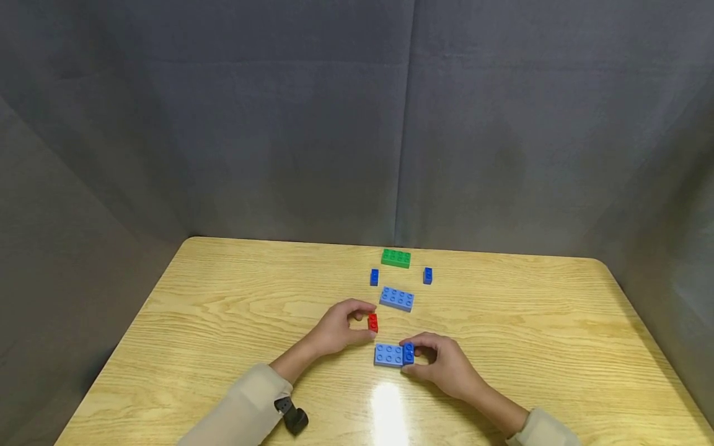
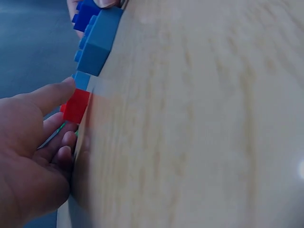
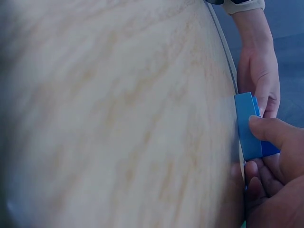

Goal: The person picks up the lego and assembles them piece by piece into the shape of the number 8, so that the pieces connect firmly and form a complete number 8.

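Note:
My left hand has its thumb and index finger around a small red brick on the table. In the left wrist view, the thumb lies at one end of that red brick, the other fingers loosely bent beyond it. With thumb and fingers, my right hand grips a small dark blue brick at the right end of a long light blue brick. The right wrist view has the thumb against the light blue brick's side, and the dark blue brick partly hidden behind it.
Beyond the hands lie a second light blue brick, a small blue brick, another blue brick and a green brick. Grey curtains surround the wooden table at the back and sides.

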{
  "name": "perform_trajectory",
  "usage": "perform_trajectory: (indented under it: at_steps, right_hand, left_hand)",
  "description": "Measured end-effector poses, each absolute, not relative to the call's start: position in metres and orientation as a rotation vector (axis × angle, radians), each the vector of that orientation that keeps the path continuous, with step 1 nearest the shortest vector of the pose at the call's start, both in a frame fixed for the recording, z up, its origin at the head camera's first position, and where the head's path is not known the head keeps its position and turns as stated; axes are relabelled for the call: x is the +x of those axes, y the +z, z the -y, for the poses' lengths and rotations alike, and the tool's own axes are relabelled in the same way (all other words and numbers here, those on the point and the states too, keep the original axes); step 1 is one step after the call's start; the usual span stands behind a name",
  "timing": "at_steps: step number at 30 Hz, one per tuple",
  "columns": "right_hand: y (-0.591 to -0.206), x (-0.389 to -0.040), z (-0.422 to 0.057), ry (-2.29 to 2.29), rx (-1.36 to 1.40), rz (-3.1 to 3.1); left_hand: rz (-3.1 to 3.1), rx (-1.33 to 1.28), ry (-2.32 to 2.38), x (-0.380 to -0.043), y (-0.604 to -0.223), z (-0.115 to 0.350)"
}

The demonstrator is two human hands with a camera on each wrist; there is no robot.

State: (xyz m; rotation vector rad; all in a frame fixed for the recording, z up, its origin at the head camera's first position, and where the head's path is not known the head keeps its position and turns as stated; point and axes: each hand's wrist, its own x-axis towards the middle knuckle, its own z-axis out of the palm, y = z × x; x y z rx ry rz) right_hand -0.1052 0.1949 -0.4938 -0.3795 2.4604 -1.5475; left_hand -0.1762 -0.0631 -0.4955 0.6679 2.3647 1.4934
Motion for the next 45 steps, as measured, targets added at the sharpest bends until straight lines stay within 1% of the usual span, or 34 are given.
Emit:
perform_trajectory:
  at_steps: [18,45]
  right_hand:
    - [-0.493,-0.105,-0.194,-1.503,-0.341,-2.484]
    - [-0.493,-0.106,-0.193,-1.56,-0.343,-2.453]
  left_hand:
    - [-2.515,0.648,1.452,-0.174,-0.5,0.054]
    - [-2.443,0.683,1.496,-0.177,-0.499,0.065]
